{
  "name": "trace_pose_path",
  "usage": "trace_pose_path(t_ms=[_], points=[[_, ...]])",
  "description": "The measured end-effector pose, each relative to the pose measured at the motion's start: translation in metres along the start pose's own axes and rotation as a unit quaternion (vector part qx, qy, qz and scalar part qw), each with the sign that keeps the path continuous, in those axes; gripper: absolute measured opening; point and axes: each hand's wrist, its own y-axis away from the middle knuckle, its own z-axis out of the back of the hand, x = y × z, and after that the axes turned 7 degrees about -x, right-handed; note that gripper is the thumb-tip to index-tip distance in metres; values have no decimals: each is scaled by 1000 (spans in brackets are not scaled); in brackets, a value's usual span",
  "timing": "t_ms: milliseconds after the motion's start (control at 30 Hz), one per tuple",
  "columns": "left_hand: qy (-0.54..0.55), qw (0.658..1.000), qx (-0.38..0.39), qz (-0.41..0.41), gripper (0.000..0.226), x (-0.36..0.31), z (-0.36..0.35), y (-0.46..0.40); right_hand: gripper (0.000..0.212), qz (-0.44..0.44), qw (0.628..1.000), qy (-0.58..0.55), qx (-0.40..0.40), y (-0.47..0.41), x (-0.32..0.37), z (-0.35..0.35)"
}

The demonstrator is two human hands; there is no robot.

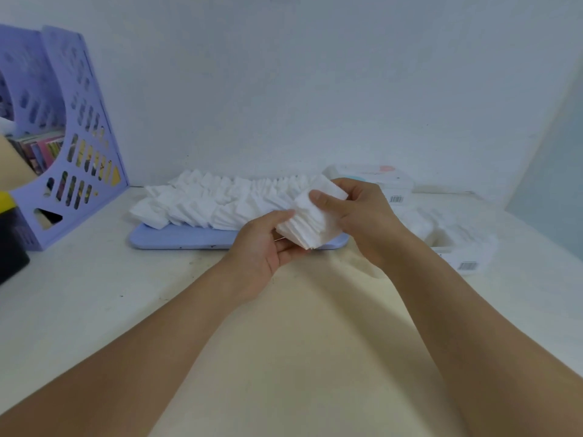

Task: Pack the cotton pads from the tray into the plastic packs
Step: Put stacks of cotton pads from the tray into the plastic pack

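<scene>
A lilac tray [176,238] lies on the white table, covered with rows of white square cotton pads [205,203]. Over the tray's right end both hands hold a fanned stack of cotton pads [310,227]. My left hand [266,244] grips the stack from below and left. My right hand [359,212] pinches it from above, thumb on the top pad. A clear plastic pack [457,238] holding pads lies to the right, with a barcode label. Another pack [375,179] sits behind my right hand.
A lilac magazine file [72,137] with books stands at the far left against the wall. A black and yellow object [9,228] sits at the left edge. The white wall closes off the back of the table.
</scene>
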Motion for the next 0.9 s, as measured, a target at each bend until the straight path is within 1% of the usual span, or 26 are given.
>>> trace_pose_path(t_ms=[67, 133, 200, 300, 367, 533, 600, 667, 767, 900], points=[[32, 999, 14, 42, 33, -3, 2, -2, 20, 9, 1000, 7, -10, -3, -3, 0], [7, 996, 50, 75, 40, -3, 3, -1, 20, 25, 999, 20, -7, -3, -5, -1], [-11, 991, 82, 105, 52, -4, 4, 0, 19, 33, 999, 17, 7, -3, -6, -2], [42, 978, 121, 166, 72, -7, 7, -1, 20, 33, 999, 7, 16, -4, -6, 0], [77, 968, 144, 191, 78, -8, 10, -2, 22, 39, 999, 15, 13, -5, -5, 2], [79, 964, 153, 200, 61, -6, 11, -3, 23, 80, 996, 36, 35, -4, 0, 5], [86, 966, 140, 201, 58, -5, 10, -4, 21, 104, 992, 65, 35, -5, -1, 5], [87, 973, 114, 181, 52, -2, 10, -5, 24, 116, 988, 95, 34, -8, -3, 6], [81, 982, 91, 143, 45, 2, 9, -7, 30, 88, 989, 109, 44, -10, -5, 10], [87, 986, 82, 112, 43, 3, 7, -10, 32, 9, 995, 44, 93, -8, -5, 12]])
